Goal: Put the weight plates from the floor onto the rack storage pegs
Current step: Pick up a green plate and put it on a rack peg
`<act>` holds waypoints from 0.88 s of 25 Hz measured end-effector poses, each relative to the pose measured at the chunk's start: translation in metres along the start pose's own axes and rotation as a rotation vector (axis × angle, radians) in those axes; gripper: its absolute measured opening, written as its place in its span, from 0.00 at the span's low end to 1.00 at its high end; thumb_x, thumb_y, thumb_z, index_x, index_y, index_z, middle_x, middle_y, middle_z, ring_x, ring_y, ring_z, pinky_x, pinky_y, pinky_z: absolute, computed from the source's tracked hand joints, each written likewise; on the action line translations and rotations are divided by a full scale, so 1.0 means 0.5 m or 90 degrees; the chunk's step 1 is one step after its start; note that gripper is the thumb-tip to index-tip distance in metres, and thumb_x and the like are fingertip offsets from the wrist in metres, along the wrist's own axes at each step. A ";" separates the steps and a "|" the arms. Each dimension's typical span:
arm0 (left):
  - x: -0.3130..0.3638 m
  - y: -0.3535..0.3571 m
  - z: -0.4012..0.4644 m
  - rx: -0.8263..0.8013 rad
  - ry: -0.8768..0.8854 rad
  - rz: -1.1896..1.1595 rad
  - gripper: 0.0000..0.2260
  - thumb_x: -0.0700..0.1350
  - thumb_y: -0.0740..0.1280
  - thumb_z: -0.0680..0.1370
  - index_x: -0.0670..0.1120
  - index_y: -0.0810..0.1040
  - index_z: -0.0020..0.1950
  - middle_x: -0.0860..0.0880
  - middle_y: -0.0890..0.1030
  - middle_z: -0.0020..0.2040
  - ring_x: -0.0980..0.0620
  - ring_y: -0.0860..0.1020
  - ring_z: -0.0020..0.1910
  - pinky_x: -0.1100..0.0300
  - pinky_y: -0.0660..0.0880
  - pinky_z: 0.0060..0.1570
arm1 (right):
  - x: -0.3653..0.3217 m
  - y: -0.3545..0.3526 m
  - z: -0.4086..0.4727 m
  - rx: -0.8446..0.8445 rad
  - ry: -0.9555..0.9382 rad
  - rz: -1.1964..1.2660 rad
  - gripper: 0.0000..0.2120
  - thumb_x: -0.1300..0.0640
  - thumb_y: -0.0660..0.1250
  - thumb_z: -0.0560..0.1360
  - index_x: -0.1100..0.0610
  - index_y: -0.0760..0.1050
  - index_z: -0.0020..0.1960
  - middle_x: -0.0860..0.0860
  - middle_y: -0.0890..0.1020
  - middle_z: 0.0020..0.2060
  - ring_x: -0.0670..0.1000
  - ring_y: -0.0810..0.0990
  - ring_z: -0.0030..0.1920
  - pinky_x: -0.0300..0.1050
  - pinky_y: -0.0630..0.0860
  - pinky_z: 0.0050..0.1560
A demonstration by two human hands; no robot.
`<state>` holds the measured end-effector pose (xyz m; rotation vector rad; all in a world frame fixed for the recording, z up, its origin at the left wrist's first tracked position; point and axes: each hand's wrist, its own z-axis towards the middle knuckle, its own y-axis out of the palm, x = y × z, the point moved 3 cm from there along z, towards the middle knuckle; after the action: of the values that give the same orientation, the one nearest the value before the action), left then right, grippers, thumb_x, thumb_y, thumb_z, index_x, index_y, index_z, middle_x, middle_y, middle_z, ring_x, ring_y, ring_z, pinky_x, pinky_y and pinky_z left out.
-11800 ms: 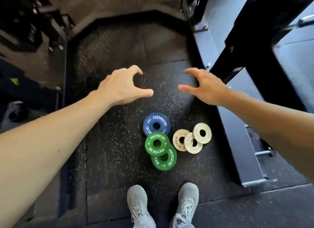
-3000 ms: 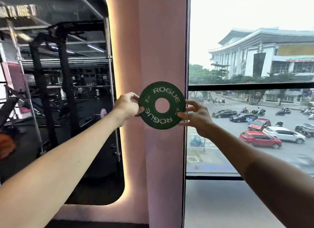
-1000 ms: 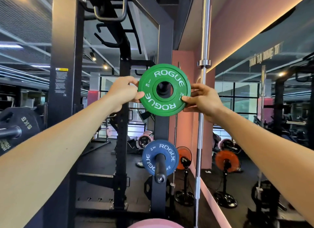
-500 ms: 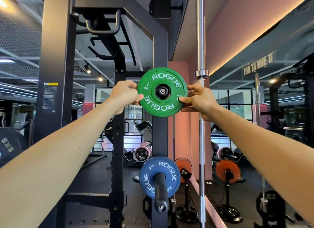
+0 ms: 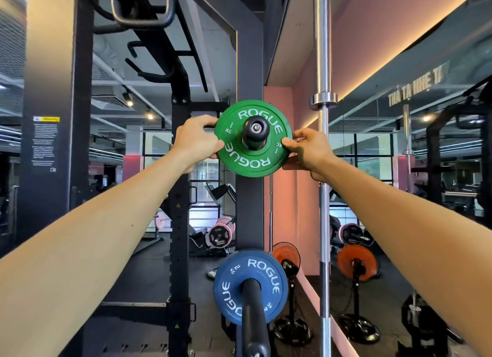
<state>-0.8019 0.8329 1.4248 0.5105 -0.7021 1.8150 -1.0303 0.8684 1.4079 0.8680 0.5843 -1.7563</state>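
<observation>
A green 1 kg ROGUE plate (image 5: 251, 158) is threaded on the upper black storage peg (image 5: 255, 131) of the dark rack upright (image 5: 249, 199); the peg's end sticks out through its hole. My left hand (image 5: 195, 141) grips the plate's left rim and my right hand (image 5: 306, 149) grips its right rim. Below, a blue 2 kg ROGUE plate (image 5: 231, 287) hangs on the lower peg (image 5: 254, 319), which points toward me.
A chrome barbell (image 5: 322, 170) stands upright just right of the plate, behind my right hand. A wide black rack post (image 5: 56, 117) rises at left. A mirror wall at right reflects an orange fan (image 5: 356, 263); another fan (image 5: 286, 255) stands by the pink wall.
Both hands have pushed the green plate further along the upper peg, so more of the peg end now protrudes through the hole. The view has moved closer to the rack.
</observation>
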 end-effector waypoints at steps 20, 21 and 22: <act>-0.122 0.075 0.113 -0.009 0.000 0.057 0.13 0.38 0.72 0.74 0.50 0.78 0.55 0.40 0.80 0.55 0.45 0.84 0.42 0.58 0.82 0.35 | 0.108 0.023 0.108 0.034 0.017 -0.088 0.09 0.60 0.64 0.79 0.64 0.72 0.57 0.61 0.79 0.45 0.55 0.78 0.31 0.46 0.79 0.28; -0.132 0.073 0.100 -0.027 -0.004 0.061 0.14 0.40 0.73 0.74 0.49 0.78 0.57 0.41 0.82 0.52 0.46 0.84 0.40 0.56 0.83 0.40 | 0.112 0.025 0.094 0.029 0.017 -0.089 0.08 0.60 0.64 0.79 0.63 0.72 0.55 0.61 0.78 0.44 0.54 0.77 0.31 0.45 0.78 0.27; -0.143 0.071 0.083 -0.046 0.000 0.078 0.17 0.43 0.74 0.73 0.49 0.77 0.60 0.44 0.84 0.47 0.48 0.84 0.41 0.54 0.82 0.45 | 0.121 0.027 0.078 0.022 0.022 -0.089 0.08 0.60 0.65 0.78 0.62 0.72 0.55 0.61 0.77 0.44 0.54 0.76 0.32 0.44 0.77 0.27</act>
<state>-0.8110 0.7463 1.4015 0.4285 -0.8112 1.8962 -1.0402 0.7995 1.3846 0.9009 0.6519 -1.8851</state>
